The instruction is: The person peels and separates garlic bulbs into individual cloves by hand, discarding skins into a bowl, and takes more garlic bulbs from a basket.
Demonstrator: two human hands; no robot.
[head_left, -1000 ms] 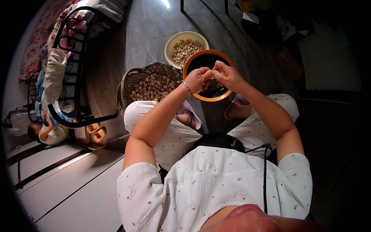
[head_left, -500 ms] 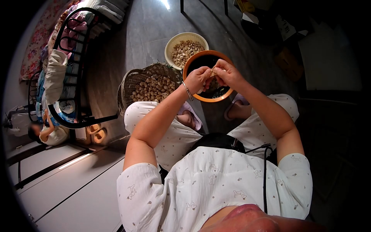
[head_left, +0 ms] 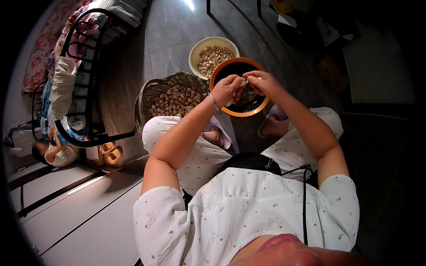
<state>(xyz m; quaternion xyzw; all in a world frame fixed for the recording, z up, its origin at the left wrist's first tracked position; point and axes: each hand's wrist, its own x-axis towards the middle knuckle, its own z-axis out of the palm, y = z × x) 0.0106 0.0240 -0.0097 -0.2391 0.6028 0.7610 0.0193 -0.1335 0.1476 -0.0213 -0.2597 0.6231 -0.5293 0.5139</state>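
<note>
A pale piece is pinched over the orange bowl between the fingertips of the left hand and right hand, both curled nearly closed. The bowl is flanked by a basket and a tub.

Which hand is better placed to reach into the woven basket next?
Probably the left hand: it is nearer the woven basket, while the right hand is farther across the orange bowl.

Down we look, forward too, through this one wide head-worn camera: white shirt right up close beneath, grey floor farther out ahead.
</note>
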